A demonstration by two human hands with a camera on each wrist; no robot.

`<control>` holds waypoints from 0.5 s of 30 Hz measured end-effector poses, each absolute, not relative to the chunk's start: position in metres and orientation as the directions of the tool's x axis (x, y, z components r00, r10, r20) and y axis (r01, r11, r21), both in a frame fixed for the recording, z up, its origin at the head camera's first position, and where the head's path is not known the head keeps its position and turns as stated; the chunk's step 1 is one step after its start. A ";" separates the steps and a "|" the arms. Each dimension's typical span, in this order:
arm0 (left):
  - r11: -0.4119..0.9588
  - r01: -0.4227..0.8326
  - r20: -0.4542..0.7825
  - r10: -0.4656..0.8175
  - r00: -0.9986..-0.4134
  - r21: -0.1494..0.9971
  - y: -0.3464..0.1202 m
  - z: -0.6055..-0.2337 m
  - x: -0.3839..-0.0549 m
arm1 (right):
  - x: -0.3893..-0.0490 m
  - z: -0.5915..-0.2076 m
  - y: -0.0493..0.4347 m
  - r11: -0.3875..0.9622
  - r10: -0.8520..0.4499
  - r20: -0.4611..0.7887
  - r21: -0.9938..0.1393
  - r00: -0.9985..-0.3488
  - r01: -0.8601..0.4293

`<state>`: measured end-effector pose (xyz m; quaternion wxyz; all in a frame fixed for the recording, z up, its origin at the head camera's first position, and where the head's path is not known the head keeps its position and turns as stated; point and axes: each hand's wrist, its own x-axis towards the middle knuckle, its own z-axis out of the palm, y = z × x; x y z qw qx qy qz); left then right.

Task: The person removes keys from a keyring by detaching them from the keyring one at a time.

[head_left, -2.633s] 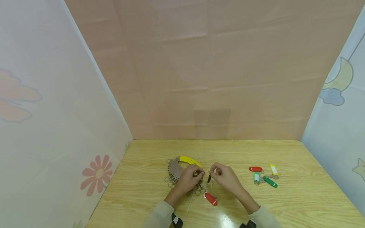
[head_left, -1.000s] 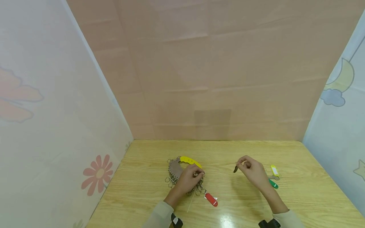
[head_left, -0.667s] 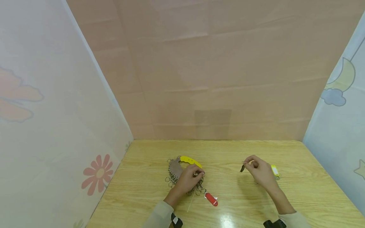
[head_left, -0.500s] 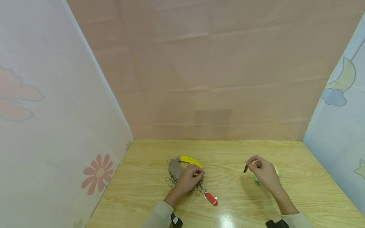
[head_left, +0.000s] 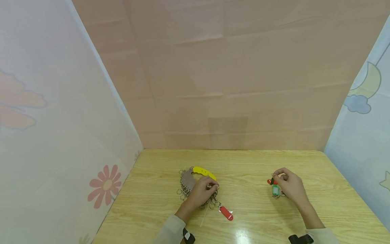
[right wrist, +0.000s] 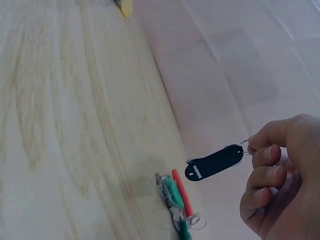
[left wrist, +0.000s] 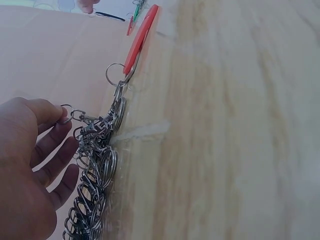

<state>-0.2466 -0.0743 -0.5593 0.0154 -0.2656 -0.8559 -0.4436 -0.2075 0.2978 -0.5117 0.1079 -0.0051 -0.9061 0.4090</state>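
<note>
My left hand pinches a small split ring between thumb and fingertip; the ring joins a metal swivel clip. That clip belongs to a curved grey plate with a yellow handle, its edge lined with several clips and rings. My left hand covers part of it. By its ring, my right hand pinches a black key tag, which hangs over a group of tags. Under it lie a green tag and a red tag, partly hidden by the right hand in the head view.
Another red key tag lies on the wooden table, at the near right side of the plate. A thin pale strip sticks out toward the front. A pinkish backdrop and patterned side walls enclose the table.
The right hand has carried the black key tag away from the left hand, rightward to the group of tags. The left hand has stayed where it was, holding its ring.
</note>
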 end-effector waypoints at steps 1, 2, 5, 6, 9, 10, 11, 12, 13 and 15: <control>0.468 0.466 0.260 0.439 -0.860 0.751 -0.074 -0.560 -0.247 | -0.207 -0.513 0.299 0.667 0.102 0.182 -0.742 -0.978 -0.068; 0.470 0.466 0.260 0.438 -0.861 0.750 -0.074 -0.560 -0.247 | -0.207 -0.515 0.301 0.669 0.105 0.172 -0.741 -0.980 -0.059; 0.480 0.463 0.257 0.433 -0.864 0.746 -0.074 -0.560 -0.247 | -0.207 -0.520 0.304 0.677 0.107 0.150 -0.735 -0.983 -0.039; 0.482 0.466 0.261 0.433 -0.863 0.742 -0.074 -0.560 -0.247 | -0.207 -0.522 0.306 0.680 0.109 0.142 -0.733 -0.984 -0.030; 0.492 0.469 0.261 0.432 -0.863 0.734 -0.074 -0.561 -0.248 | -0.208 -0.526 0.310 0.689 0.122 0.121 -0.725 -0.985 -0.004; 0.494 0.470 0.262 0.433 -0.863 0.731 -0.074 -0.561 -0.248 | -0.208 -0.528 0.312 0.693 0.128 0.113 -0.721 -0.985 0.007; 0.495 0.470 0.262 0.433 -0.863 0.731 -0.074 -0.561 -0.248 | -0.208 -0.529 0.313 0.696 0.139 0.105 -0.718 -0.985 0.021; 0.495 0.470 0.261 0.433 -0.863 0.731 -0.074 -0.561 -0.249 | -0.208 -0.530 0.314 0.702 0.146 0.099 -0.712 -0.984 0.032; 0.492 0.463 0.255 0.432 -0.865 0.737 -0.074 -0.561 -0.249 | -0.208 -0.532 0.316 0.708 0.151 0.095 -0.705 -0.984 0.041; 0.483 0.458 0.251 0.433 -0.866 0.746 -0.074 -0.562 -0.249 | -0.208 -0.534 0.318 0.717 0.162 0.085 -0.695 -0.983 0.058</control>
